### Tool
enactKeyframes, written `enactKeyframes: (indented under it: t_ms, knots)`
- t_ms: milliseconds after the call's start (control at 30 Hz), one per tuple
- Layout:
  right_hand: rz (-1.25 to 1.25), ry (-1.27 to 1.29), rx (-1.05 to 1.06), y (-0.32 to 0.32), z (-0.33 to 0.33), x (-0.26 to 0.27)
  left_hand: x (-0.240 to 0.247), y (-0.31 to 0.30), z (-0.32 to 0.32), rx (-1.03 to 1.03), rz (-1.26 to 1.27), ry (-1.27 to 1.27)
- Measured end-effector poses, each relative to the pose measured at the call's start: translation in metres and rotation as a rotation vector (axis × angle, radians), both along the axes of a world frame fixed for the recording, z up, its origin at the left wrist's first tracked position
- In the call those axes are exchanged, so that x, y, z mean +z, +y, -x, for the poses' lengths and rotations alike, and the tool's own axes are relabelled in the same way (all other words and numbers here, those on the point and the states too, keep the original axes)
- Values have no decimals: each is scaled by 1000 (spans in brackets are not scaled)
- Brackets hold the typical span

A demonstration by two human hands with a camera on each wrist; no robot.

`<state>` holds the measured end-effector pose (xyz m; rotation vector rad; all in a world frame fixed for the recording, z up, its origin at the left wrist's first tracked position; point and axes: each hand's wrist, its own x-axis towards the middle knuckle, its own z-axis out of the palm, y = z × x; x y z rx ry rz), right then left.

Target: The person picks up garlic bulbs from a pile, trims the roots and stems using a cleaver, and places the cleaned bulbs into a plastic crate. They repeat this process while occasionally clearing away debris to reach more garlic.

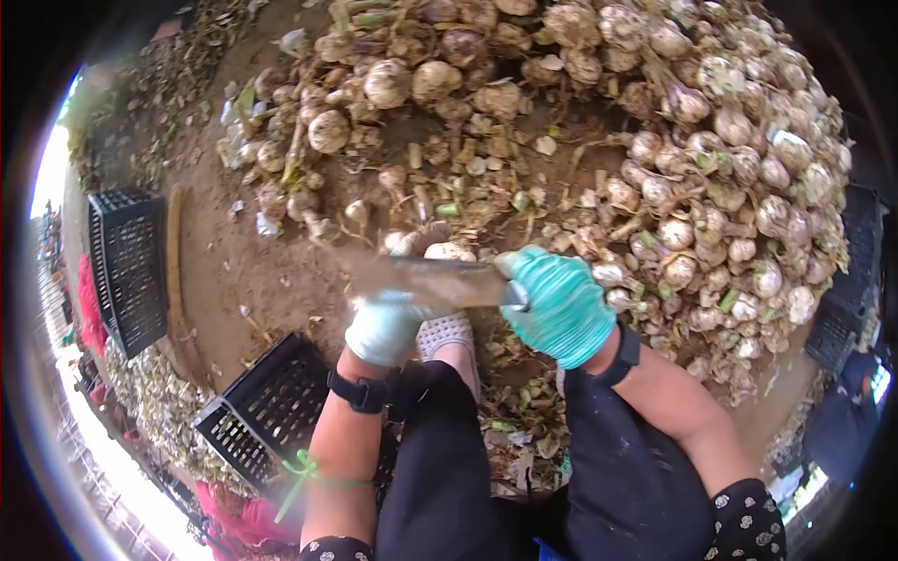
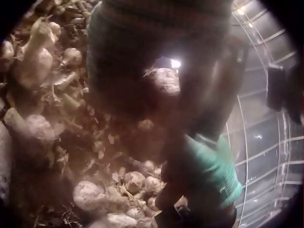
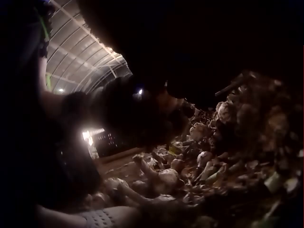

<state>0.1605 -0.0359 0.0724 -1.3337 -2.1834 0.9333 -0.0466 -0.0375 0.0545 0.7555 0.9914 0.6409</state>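
Observation:
My right hand [image 1: 563, 307], in a green streaked glove, grips a broad, dirt-brown blade [image 1: 440, 280] at its right end. The blade is blurred and lies across in front of my left hand [image 1: 383, 327], which wears a pale glove. Past the blade's far edge, a whitish garlic bulb [image 1: 451, 251] shows at the left fingers. In the left wrist view, that bulb [image 2: 166, 81] appears between the dark, curled fingers of the left hand. The blade covers part of those fingers in the head view. The right wrist view is mostly dark around the hand.
A large heap of garlic [image 1: 711, 187] with roots and stems curves around the front and right. Cut stems and dry leaves litter the soil [image 1: 234, 280]. Black plastic crates [image 1: 131, 266] stand at left, another crate [image 1: 271, 402] closer. A perforated shoe [image 1: 445, 334] is below the hands.

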Motion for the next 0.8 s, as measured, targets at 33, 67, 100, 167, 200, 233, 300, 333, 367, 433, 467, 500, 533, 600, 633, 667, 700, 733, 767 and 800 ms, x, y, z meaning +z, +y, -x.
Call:
enactKeyframes:
  t_ms: [33, 67, 100, 167, 200, 233, 300, 333, 367, 433, 467, 500, 533, 600, 633, 667, 700, 733, 767, 800]
  knots:
    - [29, -142, 67, 1, 0, 6, -1, -2, -9, 35, -51, 112]
    - [-23, -150, 60, -2, -2, 4, -2, -5, -15, 71, -103, 229]
    - [-76, -154, 55, -4, -4, 3, -1, -8, -18, 68, -100, 223]
    - [-66, -181, 71, -4, -7, 8, 1, -14, -21, 206, -196, 145]
    - [-59, -202, 87, -4, -8, 10, 1, -13, -22, 206, -193, 147]
    - [-56, -199, 87, -6, -7, 8, 2, -11, -22, 168, -227, 190]
    - [-207, -207, 81, -9, -7, 4, 2, -7, -23, 91, -296, 272]
    - [-203, -208, 81, -10, -8, 4, 1, -8, -22, -6, -394, 376]
    - [-218, -207, 89, -9, -10, 4, 3, -11, -24, -7, -391, 375]
    - [-232, -205, 95, -9, -12, 5, 10, -17, -28, 112, -238, 219]
    - [-242, -197, 100, -8, -13, 7, 13, -16, -29, 110, -238, 219]
    - [-252, -188, 106, -8, -13, 8, 15, -16, -31, 141, -153, 89]
    - [-251, -188, 104, -7, -14, 6, 16, -16, -32, 170, -68, -40]
    - [-278, -136, 104, -7, -14, 1, 13, -18, -36, 193, -81, -70]
    - [-277, -136, 102, -8, -14, 2, 11, -19, -37, 220, -96, -99]
    - [-271, -162, 122, -8, -14, 4, 10, -19, -40, 219, -95, -99]
    - [-265, -188, 141, -8, -14, 5, 8, -20, -43, 269, -93, -47]
    - [-262, -189, 141, -9, -15, 5, 8, -20, -45, 321, -90, 6]
    - [-281, -176, 130, -9, -16, 4, 10, -18, -46, 323, -88, 5]
    - [-302, -163, 118, -9, -18, 3, 17, -13, -46, 190, -200, 171]
